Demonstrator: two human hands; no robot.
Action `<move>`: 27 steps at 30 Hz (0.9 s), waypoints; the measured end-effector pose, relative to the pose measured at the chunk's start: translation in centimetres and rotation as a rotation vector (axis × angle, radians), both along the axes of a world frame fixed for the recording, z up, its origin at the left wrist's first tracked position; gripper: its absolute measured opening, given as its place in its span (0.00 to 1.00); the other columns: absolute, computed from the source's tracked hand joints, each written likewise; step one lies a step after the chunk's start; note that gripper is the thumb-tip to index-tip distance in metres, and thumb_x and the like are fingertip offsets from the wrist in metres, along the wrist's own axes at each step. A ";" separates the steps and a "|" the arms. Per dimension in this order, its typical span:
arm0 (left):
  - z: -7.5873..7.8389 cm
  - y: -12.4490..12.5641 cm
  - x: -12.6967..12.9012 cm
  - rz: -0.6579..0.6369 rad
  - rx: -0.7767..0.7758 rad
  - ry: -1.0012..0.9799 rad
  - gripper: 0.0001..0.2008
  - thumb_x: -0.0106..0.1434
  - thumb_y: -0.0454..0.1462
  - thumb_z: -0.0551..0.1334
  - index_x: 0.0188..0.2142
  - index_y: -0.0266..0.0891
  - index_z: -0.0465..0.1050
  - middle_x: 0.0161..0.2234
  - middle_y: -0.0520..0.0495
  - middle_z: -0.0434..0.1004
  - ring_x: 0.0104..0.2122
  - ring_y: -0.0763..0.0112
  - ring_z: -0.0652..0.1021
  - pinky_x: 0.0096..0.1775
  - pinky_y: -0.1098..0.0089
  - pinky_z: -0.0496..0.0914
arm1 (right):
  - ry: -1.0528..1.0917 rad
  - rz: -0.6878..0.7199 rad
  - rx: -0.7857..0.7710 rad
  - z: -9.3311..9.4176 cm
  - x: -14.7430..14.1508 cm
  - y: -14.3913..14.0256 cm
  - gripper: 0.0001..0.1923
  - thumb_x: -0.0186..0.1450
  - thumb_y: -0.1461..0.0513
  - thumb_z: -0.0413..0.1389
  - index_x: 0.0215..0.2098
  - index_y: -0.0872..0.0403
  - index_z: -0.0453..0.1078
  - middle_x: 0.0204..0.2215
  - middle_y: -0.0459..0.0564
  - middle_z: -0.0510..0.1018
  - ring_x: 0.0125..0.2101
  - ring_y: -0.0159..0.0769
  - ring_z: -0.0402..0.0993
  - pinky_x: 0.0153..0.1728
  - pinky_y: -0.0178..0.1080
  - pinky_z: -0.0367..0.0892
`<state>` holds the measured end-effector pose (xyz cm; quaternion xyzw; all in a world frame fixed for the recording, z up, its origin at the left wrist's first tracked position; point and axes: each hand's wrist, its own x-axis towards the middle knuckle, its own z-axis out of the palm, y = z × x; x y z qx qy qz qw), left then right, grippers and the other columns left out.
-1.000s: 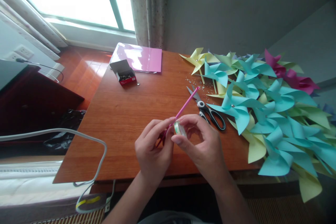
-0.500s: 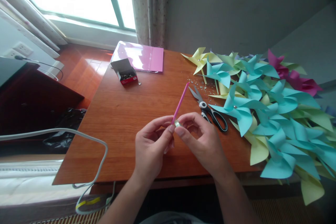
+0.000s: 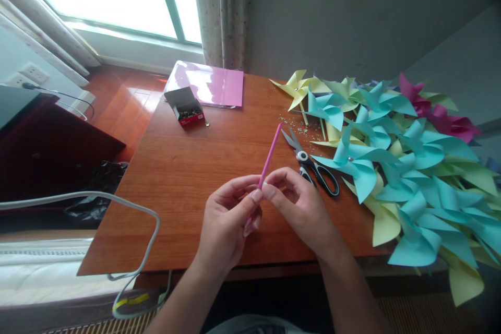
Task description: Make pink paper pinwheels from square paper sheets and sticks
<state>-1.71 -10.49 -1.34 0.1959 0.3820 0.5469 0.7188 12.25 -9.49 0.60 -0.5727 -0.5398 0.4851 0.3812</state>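
Note:
My left hand (image 3: pixel 229 219) grips a thin pink stick (image 3: pixel 270 156) that slants up and away toward the scissors. My right hand (image 3: pixel 299 206) pinches the same stick just beside the left thumb, fingertips of both hands touching. A small clear roll seen earlier in the right hand is now hidden by the fingers. Both hands hover over the near middle of the wooden table (image 3: pixel 183 177). Black-handled scissors (image 3: pixel 313 164) lie just beyond my right hand.
A heap of blue, yellow, green and magenta paper pinwheels (image 3: pixel 403 167) covers the table's right side. A small open box of pins (image 3: pixel 185 106) and a pink sheet (image 3: pixel 209 85) lie at the far left. Tiny scraps (image 3: pixel 295 125) are scattered near the scissors. A white cable (image 3: pixel 129 209) loops at left.
The pink stick has swung from leaning right to more upright. The small clear roll in my right hand has slipped from sight behind the fingers. Both hands have closed together.

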 end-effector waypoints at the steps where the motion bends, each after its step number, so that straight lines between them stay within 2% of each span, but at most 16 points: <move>1: 0.0 0.0 0.0 -0.020 0.012 -0.003 0.08 0.56 0.33 0.72 0.37 0.40 0.83 0.23 0.52 0.75 0.15 0.84 0.68 0.15 0.83 0.56 | 0.027 0.011 -0.013 0.0 0.1 0.0 0.11 0.66 0.53 0.61 0.39 0.52 0.72 0.34 0.48 0.79 0.34 0.38 0.77 0.36 0.39 0.73; 4: 0.2 -0.1 0.0 -0.063 0.043 -0.011 0.07 0.58 0.32 0.71 0.38 0.41 0.83 0.23 0.53 0.75 0.15 0.85 0.67 0.15 0.84 0.55 | 0.099 0.064 -0.038 0.4 0.3 0.0 0.11 0.68 0.54 0.59 0.43 0.51 0.72 0.38 0.49 0.79 0.39 0.41 0.78 0.42 0.43 0.74; 9: 0.4 -0.3 0.4 -0.086 0.079 -0.037 0.08 0.60 0.32 0.70 0.39 0.42 0.83 0.22 0.53 0.74 0.15 0.85 0.67 0.16 0.83 0.60 | 0.282 0.111 -0.056 0.6 0.6 -0.3 0.12 0.68 0.55 0.59 0.47 0.50 0.73 0.46 0.51 0.79 0.49 0.43 0.77 0.50 0.44 0.73; 16: 0.7 -0.8 1.1 -0.085 0.063 -0.015 0.08 0.60 0.34 0.70 0.40 0.42 0.83 0.24 0.52 0.76 0.15 0.84 0.70 0.16 0.84 0.58 | 0.501 0.088 0.001 0.0 0.9 -0.8 0.09 0.67 0.60 0.61 0.46 0.48 0.73 0.57 0.51 0.74 0.55 0.43 0.73 0.54 0.47 0.71; 18: 0.9 -0.8 1.3 -0.093 0.055 -0.006 0.08 0.60 0.34 0.70 0.40 0.42 0.83 0.24 0.52 0.76 0.15 0.84 0.70 0.15 0.84 0.57 | 0.545 0.108 0.008 0.0 0.9 -0.7 0.10 0.67 0.60 0.60 0.47 0.48 0.74 0.55 0.51 0.76 0.51 0.42 0.75 0.52 0.45 0.71; 23: 1.2 -0.8 1.5 -0.080 0.065 0.001 0.08 0.60 0.33 0.70 0.40 0.43 0.83 0.26 0.52 0.78 0.16 0.83 0.71 0.15 0.85 0.57 | 0.559 0.028 0.023 -0.3 0.8 -0.5 0.06 0.67 0.61 0.62 0.42 0.49 0.76 0.37 0.45 0.79 0.38 0.33 0.76 0.39 0.34 0.72; 27: 1.1 -1.0 1.8 -0.058 0.101 0.076 0.08 0.61 0.34 0.69 0.41 0.43 0.83 0.25 0.53 0.78 0.17 0.82 0.72 0.16 0.84 0.61 | 0.549 -0.021 0.057 -0.6 0.9 -0.6 0.08 0.66 0.63 0.62 0.44 0.48 0.77 0.40 0.45 0.79 0.41 0.32 0.75 0.41 0.33 0.71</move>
